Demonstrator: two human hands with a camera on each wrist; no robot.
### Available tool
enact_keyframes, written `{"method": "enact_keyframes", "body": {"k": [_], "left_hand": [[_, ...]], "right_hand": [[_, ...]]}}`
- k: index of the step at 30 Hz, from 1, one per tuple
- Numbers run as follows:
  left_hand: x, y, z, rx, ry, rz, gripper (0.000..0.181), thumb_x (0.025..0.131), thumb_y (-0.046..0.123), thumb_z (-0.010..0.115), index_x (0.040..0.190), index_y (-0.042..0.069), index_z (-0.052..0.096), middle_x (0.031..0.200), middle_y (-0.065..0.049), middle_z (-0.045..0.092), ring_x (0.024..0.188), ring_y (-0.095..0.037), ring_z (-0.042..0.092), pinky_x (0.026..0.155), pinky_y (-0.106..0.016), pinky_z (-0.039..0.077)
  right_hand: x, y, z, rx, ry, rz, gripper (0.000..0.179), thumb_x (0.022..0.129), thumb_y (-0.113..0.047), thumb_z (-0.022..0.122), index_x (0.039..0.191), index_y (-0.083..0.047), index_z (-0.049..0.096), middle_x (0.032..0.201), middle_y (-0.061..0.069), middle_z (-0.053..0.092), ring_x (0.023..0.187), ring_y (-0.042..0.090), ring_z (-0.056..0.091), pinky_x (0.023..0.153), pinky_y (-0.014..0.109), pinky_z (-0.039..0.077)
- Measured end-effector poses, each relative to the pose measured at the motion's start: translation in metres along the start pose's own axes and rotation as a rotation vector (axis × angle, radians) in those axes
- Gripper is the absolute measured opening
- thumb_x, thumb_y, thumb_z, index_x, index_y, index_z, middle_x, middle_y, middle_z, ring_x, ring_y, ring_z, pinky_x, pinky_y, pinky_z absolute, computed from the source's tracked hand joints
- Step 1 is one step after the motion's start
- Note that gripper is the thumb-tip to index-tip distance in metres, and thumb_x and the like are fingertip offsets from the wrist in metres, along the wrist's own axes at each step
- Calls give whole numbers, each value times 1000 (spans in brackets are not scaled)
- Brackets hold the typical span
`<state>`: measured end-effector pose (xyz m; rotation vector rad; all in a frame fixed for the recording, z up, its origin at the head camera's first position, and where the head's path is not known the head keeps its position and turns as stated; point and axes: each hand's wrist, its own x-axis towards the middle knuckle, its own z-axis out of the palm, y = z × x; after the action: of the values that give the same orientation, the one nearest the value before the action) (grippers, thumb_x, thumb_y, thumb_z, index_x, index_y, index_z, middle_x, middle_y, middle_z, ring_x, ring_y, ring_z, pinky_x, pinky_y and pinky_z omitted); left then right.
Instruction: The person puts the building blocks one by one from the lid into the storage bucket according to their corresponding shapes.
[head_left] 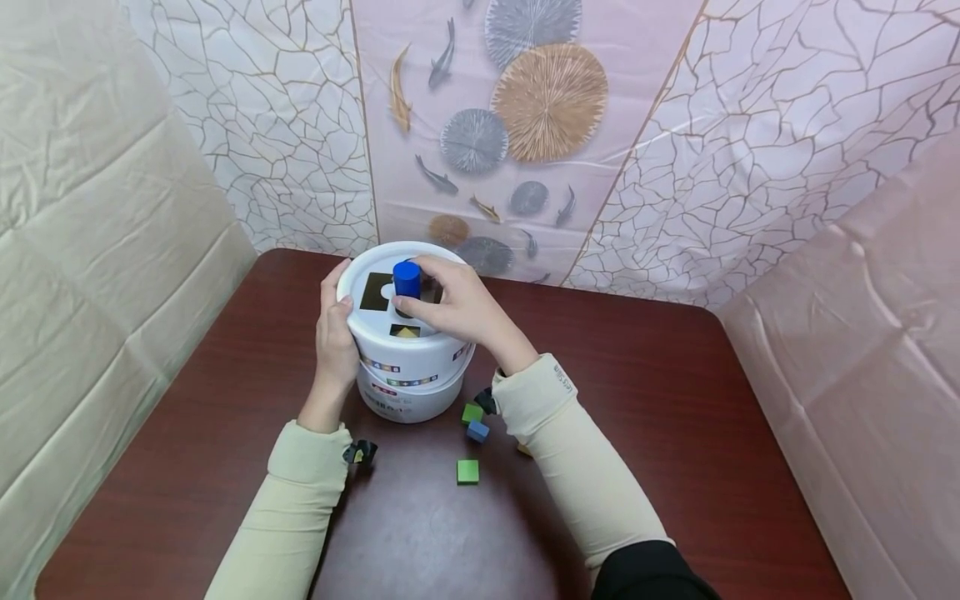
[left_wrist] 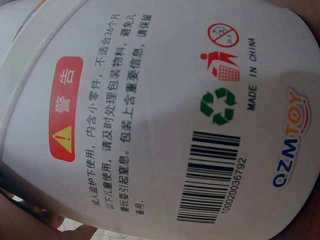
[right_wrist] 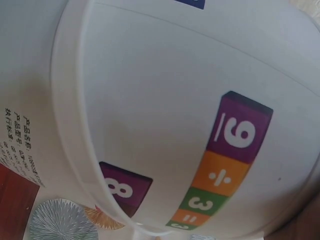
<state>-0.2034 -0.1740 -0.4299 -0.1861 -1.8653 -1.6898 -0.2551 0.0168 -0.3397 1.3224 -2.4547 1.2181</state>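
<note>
A tall white toy bucket (head_left: 412, 408) with printed number strips stands at the back of the table. My left hand (head_left: 334, 346) grips its left side, the thumb near the rim. On top, my right hand (head_left: 468, 307) pinches a blue cylinder block (head_left: 407, 277) upright between thumb and fingers, over the recessed lid (head_left: 367, 321) with its cut-out openings. A bit of a yellow block shows through the front opening. Part of the lid is hidden under the right hand. The left wrist view shows the bucket's printed wall (left_wrist: 165, 115); the right wrist view shows number prints (right_wrist: 215, 165).
On the brown table (head_left: 637, 375) before the bucket lie a green block (head_left: 472, 413), a blue block (head_left: 477, 431) and another green block (head_left: 468, 472). A yellowish block (head_left: 524, 450) peeks out beside the right sleeve. Patterned cloth hangs behind the table.
</note>
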Motion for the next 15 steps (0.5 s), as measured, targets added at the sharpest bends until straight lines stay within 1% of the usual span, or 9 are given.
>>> {"method": "enact_keyframes", "body": {"k": [2,3,6,10,15], "left_hand": [[0,0,0,-1,1,-2,59,96,29,31,152,13,40,146,-3,50,127,-17,48,104,-34,35],[0,0,0,-1,1,-3,58,96,30,31,152,15,40,146,-2,50,127,-17,48,104,-34,35],[0,0,0,-4,1,-6,58,96,30,31,152,16,40,146,-2,50,127,-17,48,105,-34,35],[0,1,0,-4,2,-5,59,96,29,31,152,14,40,146,-3,50,127,-17,48,105,-34,35],[0,0,0,-11,4,4,59,96,28,31,152,10,39,146,-4,50,127,-17,48,105,-32,35]], "right_hand": [[0,0,0,4,0,4,27,90,-31,74,113,-18,67,97,-8,66,84,15,60,72,34,49],[0,0,0,4,1,5,27,90,-31,74,113,-18,67,96,-8,66,84,16,60,73,35,49],[0,1,0,12,4,2,27,90,-31,74,113,-18,67,97,-8,66,85,16,60,74,40,50],[1,2,1,18,9,-5,28,90,-31,74,113,-17,68,97,-7,67,86,15,61,76,47,51],[1,2,1,20,12,-2,27,90,-31,74,112,-18,68,97,-8,67,86,14,60,77,46,51]]}}
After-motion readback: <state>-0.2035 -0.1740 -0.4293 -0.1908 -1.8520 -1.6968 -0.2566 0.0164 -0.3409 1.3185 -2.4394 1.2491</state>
